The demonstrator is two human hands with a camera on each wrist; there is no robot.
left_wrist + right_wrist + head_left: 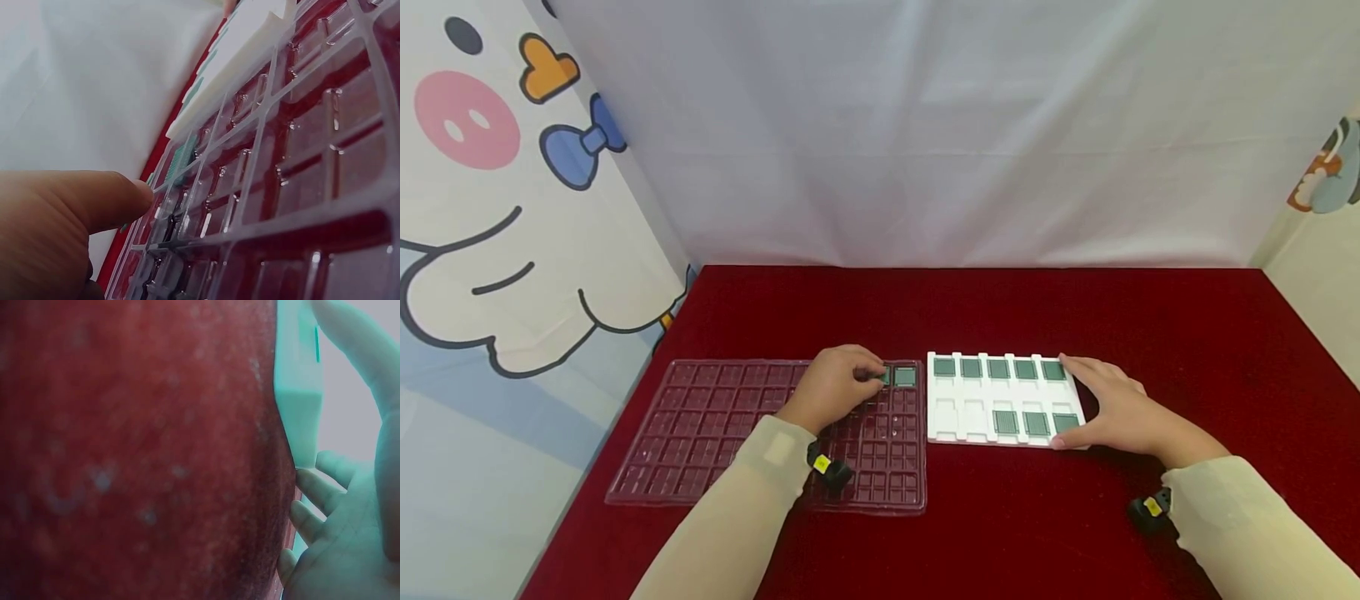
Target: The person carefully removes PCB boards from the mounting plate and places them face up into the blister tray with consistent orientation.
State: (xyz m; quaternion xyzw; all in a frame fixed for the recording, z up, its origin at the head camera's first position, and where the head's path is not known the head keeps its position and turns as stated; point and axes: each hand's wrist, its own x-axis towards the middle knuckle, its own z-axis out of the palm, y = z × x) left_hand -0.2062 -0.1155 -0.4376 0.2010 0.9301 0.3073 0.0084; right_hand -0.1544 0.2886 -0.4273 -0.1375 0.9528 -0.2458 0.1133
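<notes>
1. Pinching a small green square chip (885, 377) between thumb and forefinger, the left hand (835, 385) leans over the far edge of a clear plastic tray of many compartments (722, 429). I can't tell whether that chip sits in its compartment or is just above it.
2. Right beside it, in the clear tray's far right corner, lies a second green square chip (906, 377).
3. The clear tray rests on a worktop covered in dark red cloth (1037, 533), its left side near the worktop's left edge.
4. Just beside the clear tray's right edge sits a white rectangular tray (1000, 396); I count five green chips along its far edge and three along its near edge, towards the right.
5. The right hand (1120, 412) is spread wide across the white tray's right end, forefinger at the far right corner, thumb at the near right corner, both touching.
6. Behind the worktop's far edge hangs a pale, creased curtain (925, 150); past the left edge, a cartoon-printed panel (512, 192).
</notes>
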